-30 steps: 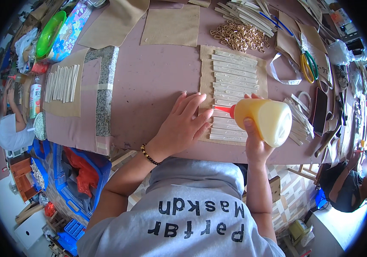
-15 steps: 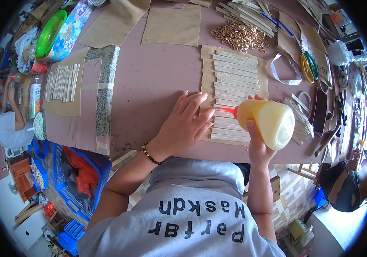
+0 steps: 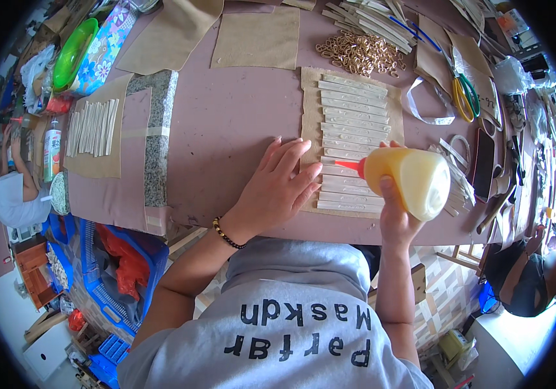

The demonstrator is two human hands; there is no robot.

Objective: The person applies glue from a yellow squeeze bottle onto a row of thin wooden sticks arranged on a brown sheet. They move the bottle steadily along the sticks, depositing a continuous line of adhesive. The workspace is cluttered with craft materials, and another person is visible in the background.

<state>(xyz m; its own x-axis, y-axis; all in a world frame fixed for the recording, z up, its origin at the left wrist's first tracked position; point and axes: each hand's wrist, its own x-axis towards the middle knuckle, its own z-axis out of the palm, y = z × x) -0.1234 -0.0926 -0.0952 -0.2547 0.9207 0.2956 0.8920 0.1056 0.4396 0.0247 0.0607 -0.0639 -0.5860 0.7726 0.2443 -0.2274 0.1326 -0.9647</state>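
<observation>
My right hand [image 3: 397, 217] is wrapped round a squeeze glue bottle [image 3: 414, 181], tilted on its side and filled with something pale yellow. Its red nozzle [image 3: 350, 166] points left, with the tip over a row of thin pale strips [image 3: 354, 118]. These lie side by side on a tan leather-like sheet [image 3: 311, 104]; the upper ones carry small glossy drops. The bottle covers the right ends of some lower strips. My left hand [image 3: 283, 178] rests open on the table at the sheet's left edge, fingers spread, fingertips near the strips.
Gold-coloured metal links [image 3: 359, 55] are heaped beyond the sheet. Scissors [image 3: 464, 97], a white tape loop [image 3: 424, 107] and loose strips lie to the right. More strips [image 3: 93, 128] sit on a sheet at left. A blue basket [image 3: 154, 259] stands below the table edge. People sit at both sides.
The bottle in my right hand has shifted slightly right and up, its nozzle tip now by a strip a little farther along. My left hand has barely moved.
</observation>
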